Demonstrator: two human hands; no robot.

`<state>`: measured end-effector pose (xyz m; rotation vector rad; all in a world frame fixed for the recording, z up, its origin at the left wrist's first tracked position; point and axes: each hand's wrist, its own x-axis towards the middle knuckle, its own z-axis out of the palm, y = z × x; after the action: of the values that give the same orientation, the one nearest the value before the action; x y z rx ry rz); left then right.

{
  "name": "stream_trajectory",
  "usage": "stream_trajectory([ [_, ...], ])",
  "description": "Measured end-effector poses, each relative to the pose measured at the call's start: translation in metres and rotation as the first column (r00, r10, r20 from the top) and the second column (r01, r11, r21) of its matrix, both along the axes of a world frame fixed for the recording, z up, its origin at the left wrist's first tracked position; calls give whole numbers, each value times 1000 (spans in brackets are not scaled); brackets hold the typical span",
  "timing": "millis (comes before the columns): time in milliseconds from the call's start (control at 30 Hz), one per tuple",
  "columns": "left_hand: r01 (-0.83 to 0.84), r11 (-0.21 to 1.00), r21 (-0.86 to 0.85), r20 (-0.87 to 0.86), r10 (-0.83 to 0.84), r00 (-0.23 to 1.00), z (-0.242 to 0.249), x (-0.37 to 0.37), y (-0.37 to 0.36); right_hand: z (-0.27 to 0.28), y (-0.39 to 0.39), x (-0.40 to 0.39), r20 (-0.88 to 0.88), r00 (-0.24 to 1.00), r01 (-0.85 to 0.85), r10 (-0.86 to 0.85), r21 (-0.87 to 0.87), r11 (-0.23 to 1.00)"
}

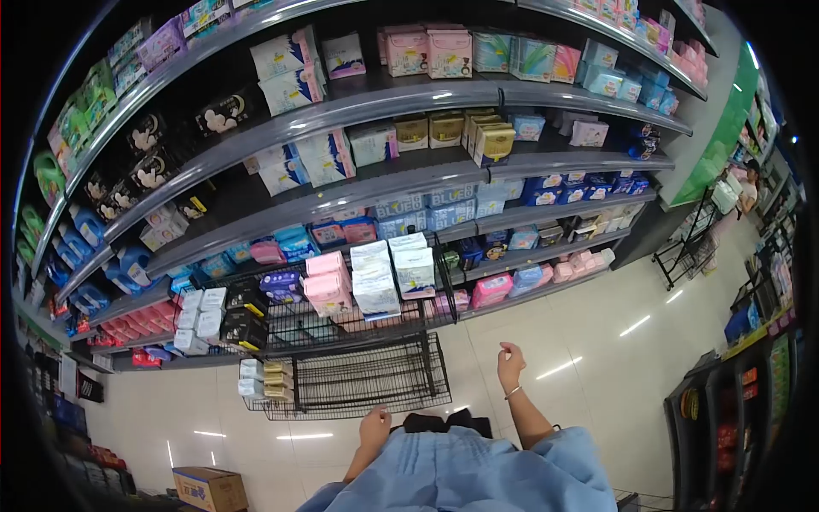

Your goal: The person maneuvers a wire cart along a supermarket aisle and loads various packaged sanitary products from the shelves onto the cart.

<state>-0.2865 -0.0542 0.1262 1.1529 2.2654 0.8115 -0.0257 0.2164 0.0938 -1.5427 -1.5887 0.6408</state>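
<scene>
My right hand (510, 363), with a bangle on its wrist, hangs over the tiled floor to the right of the cart. Its fingers are loosely bent and a little apart, with nothing in them. Lower down, my left hand (374, 424) is curled closed by the near edge of the black wire cart (367, 375); nothing shows in it. On the cart's upper level stand white packs (374, 277), pink packs (326, 284), a purple pack (282, 288), black packs (246, 326) and small white packs (200, 320). Gold packs (277, 380) sit at the lower level's left end.
Long curved shelves (409, 102) full of packaged goods run along the far side. A cardboard box (209, 489) is on the floor at lower left. Another rack (725, 418) stands at right. Farther off, a person (748, 192) is near another black cart (687, 243).
</scene>
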Motion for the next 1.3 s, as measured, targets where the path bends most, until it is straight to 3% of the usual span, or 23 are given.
stream_trajectory([
  [133,5,993,119,-18,-3,1000,-9,-13,47,60,54,-19,63,985,-171,161,214,962],
  [267,-39,982,185,80,24,996,28,-17,81,125,116,-42,208,949,-307,235,461,832],
  [367,-75,985,153,121,56,991,28,-16,83,202,158,-84,262,907,-420,329,524,741],
  [500,-174,938,300,153,133,979,8,-4,74,259,235,-158,401,824,-567,401,589,576],
  [533,-178,938,296,36,176,984,25,3,77,271,253,-176,432,794,-607,427,590,533],
  [600,-339,920,195,103,325,940,39,18,83,286,288,-210,523,772,-635,360,613,470],
  [700,-567,798,202,147,548,823,43,40,103,308,331,-252,705,646,-712,294,416,567],
  [767,-661,702,264,175,640,749,20,57,114,308,363,-282,683,705,-670,192,554,493],
  [900,-750,642,161,153,734,662,42,101,158,322,410,-329,750,544,-731,376,204,652],
  [967,-781,616,104,118,772,624,41,126,172,306,426,-345,746,580,-730,328,296,616],
  [1033,-805,589,76,206,781,590,14,147,178,292,433,-353,689,643,-715,336,381,586],
  [1100,-808,584,78,233,777,584,-7,172,182,286,431,-357,692,637,-706,339,348,616],
  [1200,-830,552,77,180,811,556,20,183,199,296,420,-354,677,656,-680,334,338,650],
  [1300,-841,534,81,142,829,540,25,187,207,300,417,-347,687,637,-719,351,365,592],
])
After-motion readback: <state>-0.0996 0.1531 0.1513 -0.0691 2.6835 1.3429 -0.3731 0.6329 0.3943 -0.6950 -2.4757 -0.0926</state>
